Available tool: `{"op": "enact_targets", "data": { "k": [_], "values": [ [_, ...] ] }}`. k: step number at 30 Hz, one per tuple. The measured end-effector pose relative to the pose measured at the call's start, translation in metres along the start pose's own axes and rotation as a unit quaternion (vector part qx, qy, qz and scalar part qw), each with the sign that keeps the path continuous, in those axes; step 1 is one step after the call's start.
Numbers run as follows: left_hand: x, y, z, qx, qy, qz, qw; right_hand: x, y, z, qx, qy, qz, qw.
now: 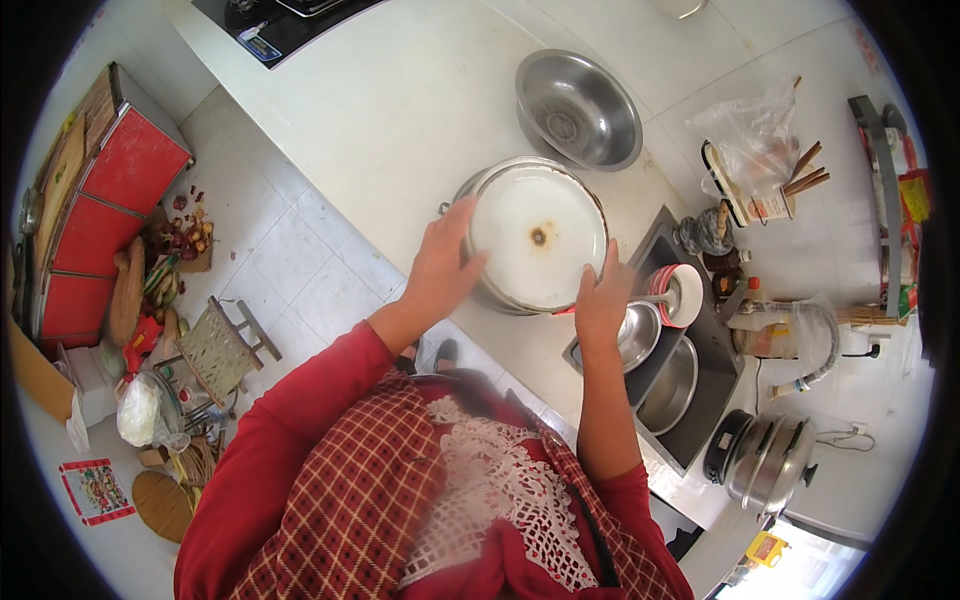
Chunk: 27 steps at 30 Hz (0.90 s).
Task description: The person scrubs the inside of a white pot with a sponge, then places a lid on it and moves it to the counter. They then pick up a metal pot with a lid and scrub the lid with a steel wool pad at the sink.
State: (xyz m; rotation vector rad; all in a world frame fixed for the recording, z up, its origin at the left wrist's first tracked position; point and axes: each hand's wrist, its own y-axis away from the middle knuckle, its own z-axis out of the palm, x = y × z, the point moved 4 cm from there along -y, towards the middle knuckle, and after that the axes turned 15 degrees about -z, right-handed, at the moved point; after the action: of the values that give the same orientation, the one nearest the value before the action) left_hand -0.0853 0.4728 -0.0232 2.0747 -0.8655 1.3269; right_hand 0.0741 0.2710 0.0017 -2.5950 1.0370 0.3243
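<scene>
A round white enamel lid point(536, 247) with a worn dark rim and a rusty spot at its centre lies over a metal pot point(491, 294). The pot stands on the pale countertop, mostly hidden by the lid; a small handle shows at its left. My left hand point(444, 262) holds the lid's left edge, its thumb over the rim. At the lower right edge, my right hand point(602, 296) grips the lid with thumb and fingers at the rim. Beyond the lid sits a stainless steel basin point(577, 112), with nothing in it.
Right of the pot is a dark sink point(716, 390) with metal bowls point(667, 390) and red-and-white bowls point(684, 295) at it. A steamer pot point(772, 461) stands past the sink. A black cooktop point(285, 30) lies far left on the counter point(360, 112). A stool point(225, 349) stands on the floor.
</scene>
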Motion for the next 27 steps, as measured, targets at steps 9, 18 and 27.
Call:
{"op": "enact_targets", "data": {
  "k": [9, 18, 27],
  "values": [
    [0.008, 0.003, 0.008, 0.034, -0.043, -0.021, 0.998, 0.017, -0.005, 0.019, 0.070, -0.195, -0.006, 0.978],
    [0.008, 0.004, 0.017, 0.059, -0.068, -0.045, 0.995, 0.027, -0.015, 0.023, 0.043, -0.248, -0.061, 0.966],
    [0.008, 0.003, 0.020, 0.084, -0.089, -0.051, 0.991, 0.034, -0.017, 0.018, 0.019, -0.246, -0.070, 0.967]
  ]
}}
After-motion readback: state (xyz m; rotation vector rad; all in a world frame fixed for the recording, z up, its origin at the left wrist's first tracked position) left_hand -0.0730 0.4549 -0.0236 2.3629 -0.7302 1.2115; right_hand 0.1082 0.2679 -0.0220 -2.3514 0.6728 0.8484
